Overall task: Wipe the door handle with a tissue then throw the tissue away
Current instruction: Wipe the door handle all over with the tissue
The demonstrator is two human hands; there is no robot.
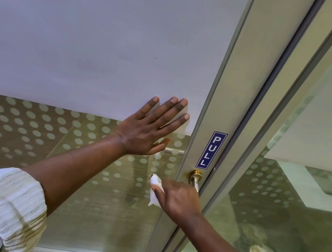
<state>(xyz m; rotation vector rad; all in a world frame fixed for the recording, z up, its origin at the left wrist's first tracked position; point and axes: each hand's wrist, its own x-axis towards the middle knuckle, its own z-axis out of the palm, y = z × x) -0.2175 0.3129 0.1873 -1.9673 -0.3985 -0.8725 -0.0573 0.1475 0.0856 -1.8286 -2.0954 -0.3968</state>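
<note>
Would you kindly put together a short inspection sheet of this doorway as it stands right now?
Surface: glass door with dotted frosting below, plain frosted panel above, in a metal frame.
Job's things: door handle, brass base with silver lever, on the frame; white tissue beside it.
Clutter: nothing seen.
Hands: left hand flat and open on the glass; right hand closed on the tissue at the handle.
Cables: nothing seen.
Surroundings: blue PULL sign above the handle; another glass panel to the right.
</note>
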